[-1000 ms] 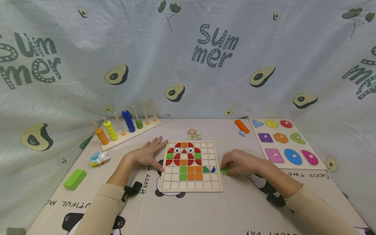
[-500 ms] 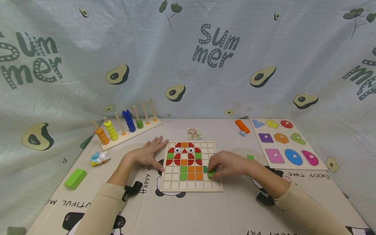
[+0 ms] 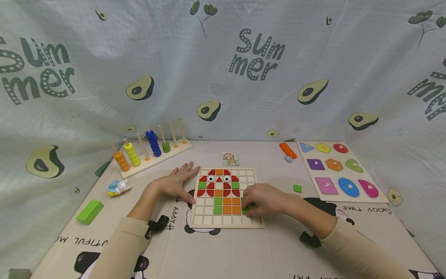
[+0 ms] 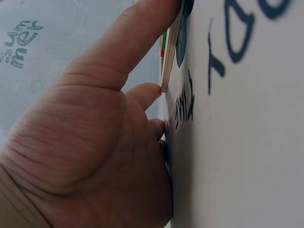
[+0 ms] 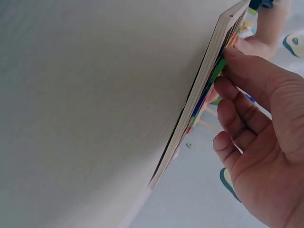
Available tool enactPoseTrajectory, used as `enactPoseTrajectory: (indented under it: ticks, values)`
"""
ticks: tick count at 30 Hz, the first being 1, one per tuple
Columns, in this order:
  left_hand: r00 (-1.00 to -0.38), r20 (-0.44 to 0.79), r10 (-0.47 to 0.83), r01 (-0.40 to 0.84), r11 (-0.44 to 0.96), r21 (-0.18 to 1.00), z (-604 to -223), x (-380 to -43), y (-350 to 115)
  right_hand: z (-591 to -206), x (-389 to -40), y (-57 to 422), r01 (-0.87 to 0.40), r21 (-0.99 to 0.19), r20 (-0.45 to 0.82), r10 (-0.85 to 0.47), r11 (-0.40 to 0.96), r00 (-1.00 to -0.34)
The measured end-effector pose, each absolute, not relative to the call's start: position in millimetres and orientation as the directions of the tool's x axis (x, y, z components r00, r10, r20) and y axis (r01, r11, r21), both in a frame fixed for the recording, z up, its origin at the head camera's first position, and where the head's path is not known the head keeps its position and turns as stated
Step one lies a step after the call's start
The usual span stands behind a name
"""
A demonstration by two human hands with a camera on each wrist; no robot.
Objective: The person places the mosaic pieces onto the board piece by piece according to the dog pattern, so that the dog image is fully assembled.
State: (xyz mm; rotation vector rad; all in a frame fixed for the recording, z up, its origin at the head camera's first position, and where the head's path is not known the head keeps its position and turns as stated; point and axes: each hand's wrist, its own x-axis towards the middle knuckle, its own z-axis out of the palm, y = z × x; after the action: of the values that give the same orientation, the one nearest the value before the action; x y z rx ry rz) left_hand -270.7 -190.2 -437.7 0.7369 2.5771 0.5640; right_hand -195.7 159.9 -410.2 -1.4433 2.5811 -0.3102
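A wooden grid board (image 3: pixel 206 220) lies flat, with red, orange, green and eye-patterned tiles set in its squares. My right hand (image 3: pixel 266 199) is over the board's right part and pinches a green square tile (image 3: pixel 245 210) between thumb and fingers, just right of the orange tiles (image 3: pixel 231 205). In the right wrist view the green tile (image 5: pixel 218 70) shows at the fingertips, beside a blue piece (image 5: pixel 198 105). My left hand (image 3: pixel 174 184) rests on the table, fingers spread, thumb and index finger at the board's left edge. The right hand partly hides nearby squares.
A loose green tile (image 3: pixel 297 188) lies right of the board. Beyond it stands a shape puzzle (image 3: pixel 332 186). A small pattern card (image 3: pixel 230 158) lies behind the board. At left are a peg stacker (image 3: pixel 153 158), a small toy (image 3: pixel 118 187) and a green block (image 3: pixel 89 212).
My right hand has carried the green tile leftward from the table beside the board onto the board's right part, uncovering another green tile on the table. The left hand has stayed still.
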Motion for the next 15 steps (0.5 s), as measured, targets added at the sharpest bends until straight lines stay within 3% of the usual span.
enactPoseTrajectory:
  ticks: [5,11,15]
  values:
    - [-0.783,-0.264,0.564,0.406,0.784,0.470,-436.9,-270.2,-189.8,-410.5,-195.7,159.2,-0.826,-0.246,-0.048,-0.857,0.508,-0.513]
    - [-0.781,-0.260,0.568,0.413,0.781,0.468,-437.5,-270.2,-190.3,-409.6,-196.1,162.2,-0.809,-0.307,-0.061,-0.859,0.501,-0.508]
    - [-0.778,-0.262,0.571,0.419,0.783,0.460,-437.8,-270.7,-190.1,-403.2,-199.3,177.1,-0.734,-0.393,-0.049,-0.810,0.553,-0.584]
